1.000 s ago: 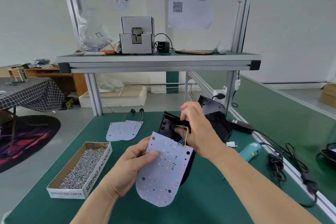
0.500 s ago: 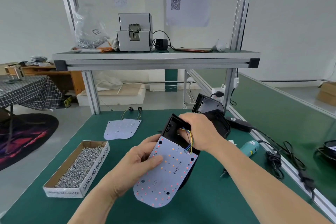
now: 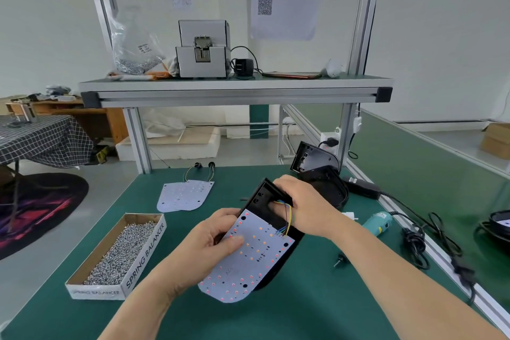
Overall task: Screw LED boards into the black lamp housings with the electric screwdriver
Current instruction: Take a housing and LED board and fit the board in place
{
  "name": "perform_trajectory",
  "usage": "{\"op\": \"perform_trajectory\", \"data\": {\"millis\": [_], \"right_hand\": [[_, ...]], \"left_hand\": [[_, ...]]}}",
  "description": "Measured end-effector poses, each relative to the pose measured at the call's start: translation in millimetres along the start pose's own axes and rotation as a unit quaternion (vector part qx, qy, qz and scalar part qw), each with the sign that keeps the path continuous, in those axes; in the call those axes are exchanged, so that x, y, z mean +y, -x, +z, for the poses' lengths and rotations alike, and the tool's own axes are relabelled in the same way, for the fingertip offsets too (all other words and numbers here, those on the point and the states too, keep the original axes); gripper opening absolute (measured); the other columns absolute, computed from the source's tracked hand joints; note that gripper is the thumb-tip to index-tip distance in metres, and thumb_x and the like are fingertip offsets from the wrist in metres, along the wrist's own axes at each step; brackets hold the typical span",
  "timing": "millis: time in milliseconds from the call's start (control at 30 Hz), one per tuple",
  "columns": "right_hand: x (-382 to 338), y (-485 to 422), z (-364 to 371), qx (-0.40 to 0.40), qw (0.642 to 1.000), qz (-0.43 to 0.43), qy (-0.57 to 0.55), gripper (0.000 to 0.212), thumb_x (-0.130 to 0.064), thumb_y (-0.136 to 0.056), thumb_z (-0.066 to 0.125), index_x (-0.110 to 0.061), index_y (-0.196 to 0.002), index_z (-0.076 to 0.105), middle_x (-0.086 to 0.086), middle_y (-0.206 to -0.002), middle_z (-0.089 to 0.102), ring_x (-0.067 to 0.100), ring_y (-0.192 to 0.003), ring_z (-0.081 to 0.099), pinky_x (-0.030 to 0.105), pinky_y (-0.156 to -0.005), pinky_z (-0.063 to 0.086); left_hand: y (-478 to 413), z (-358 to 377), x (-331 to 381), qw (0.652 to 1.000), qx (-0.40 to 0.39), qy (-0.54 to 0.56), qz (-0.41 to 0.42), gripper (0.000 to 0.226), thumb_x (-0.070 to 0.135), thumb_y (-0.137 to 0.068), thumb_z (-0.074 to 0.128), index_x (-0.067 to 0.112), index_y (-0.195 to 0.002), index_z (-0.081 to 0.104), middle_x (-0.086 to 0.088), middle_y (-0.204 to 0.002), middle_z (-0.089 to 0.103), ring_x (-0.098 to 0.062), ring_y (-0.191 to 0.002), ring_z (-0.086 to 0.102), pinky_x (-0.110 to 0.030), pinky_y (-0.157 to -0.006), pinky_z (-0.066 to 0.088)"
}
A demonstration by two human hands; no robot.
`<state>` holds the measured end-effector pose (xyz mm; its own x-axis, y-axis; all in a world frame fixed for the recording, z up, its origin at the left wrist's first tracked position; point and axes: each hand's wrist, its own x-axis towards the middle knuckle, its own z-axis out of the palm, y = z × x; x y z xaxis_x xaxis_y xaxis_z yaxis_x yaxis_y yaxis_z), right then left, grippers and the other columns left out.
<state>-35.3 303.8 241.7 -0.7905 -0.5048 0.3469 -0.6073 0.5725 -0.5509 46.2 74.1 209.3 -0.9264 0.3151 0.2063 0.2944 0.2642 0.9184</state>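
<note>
Now | LED board white, red-dotted | left fingers pinch it | right fingers grip housing

A white LED board dotted with red and orange LEDs lies tilted over an open black lamp housing, joined by coloured wires, with spare boards, more housings and a teal electric screwdriver on the green surface.

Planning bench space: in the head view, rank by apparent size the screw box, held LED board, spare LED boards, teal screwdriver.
Screw box and held LED board: alike, unranked.
Spare LED boards, farther away.
Teal screwdriver.
</note>
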Motion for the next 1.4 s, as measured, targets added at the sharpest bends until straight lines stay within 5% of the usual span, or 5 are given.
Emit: {"op": "perform_trajectory", "data": {"millis": [100,300,500,1067,1400], "right_hand": [[2.8,5.7,-4.7,-0.05,0.998,-0.015,-0.031,0.015,-0.021,-0.096,0.068,-0.034,-0.097,0.061,-0.006,-0.098,0.059,0.009,-0.093,0.057,0.023,-0.087,0.045],[7.6,4.2,-4.6,-0.017,1.0,-0.021,0.004,0.017,-0.005,-0.095,0.065,-0.011,-0.11,0.069,-0.018,-0.093,0.055,-0.002,-0.088,0.054,0.018,-0.082,0.04],[11.4,7.2,-6.2,-0.044,0.995,0.017,-0.085,0.021,-0.011,-0.098,0.065,-0.019,-0.117,0.068,-0.01,-0.107,0.067,0.013,-0.103,0.064,0.03,-0.095,0.051],[-12.8,-1.5,8.3,0.067,0.992,0.101,0.022,0.021,-0.007,-0.087,0.063,-0.028,-0.082,0.064,0.001,-0.079,0.044,0.027,-0.081,0.053,0.039,-0.075,0.044],[-7.9,-4.9,8.9,0.039,0.987,0.152,-0.037,0.011,-0.007,-0.081,0.073,-0.015,-0.088,0.071,0.001,-0.085,0.07,0.022,-0.086,0.065,0.032,-0.081,0.051]], "left_hand": [[2.5,-3.6,-4.1,1.0,0.011,0.024,-0.013,0.027,0.022,-0.089,0.06,0.027,-0.111,0.076,0.014,-0.133,0.06,-0.017,-0.119,0.062,-0.049,-0.104,0.048],[4.3,4.2,-8.3,1.0,-0.006,0.017,0.005,0.027,0.024,-0.092,0.059,0.022,-0.114,0.075,0.017,-0.134,0.056,-0.014,-0.124,0.059,-0.043,-0.105,0.048],[3.7,2.2,-6.1,1.0,-0.007,-0.008,0.015,0.024,0.025,-0.092,0.058,0.021,-0.108,0.075,0.019,-0.131,0.055,-0.012,-0.124,0.057,-0.041,-0.104,0.048],[5.8,7.6,2.1,0.998,-0.028,-0.027,0.045,0.024,0.005,-0.1,0.055,0.014,-0.113,0.074,0.019,-0.138,0.05,-0.011,-0.131,0.051,-0.036,-0.104,0.048],[1.7,9.7,-0.2,1.0,-0.004,-0.026,0.003,0.021,0.015,-0.098,0.059,0.024,-0.107,0.076,0.019,-0.128,0.055,-0.012,-0.118,0.06,-0.042,-0.101,0.05]]}}
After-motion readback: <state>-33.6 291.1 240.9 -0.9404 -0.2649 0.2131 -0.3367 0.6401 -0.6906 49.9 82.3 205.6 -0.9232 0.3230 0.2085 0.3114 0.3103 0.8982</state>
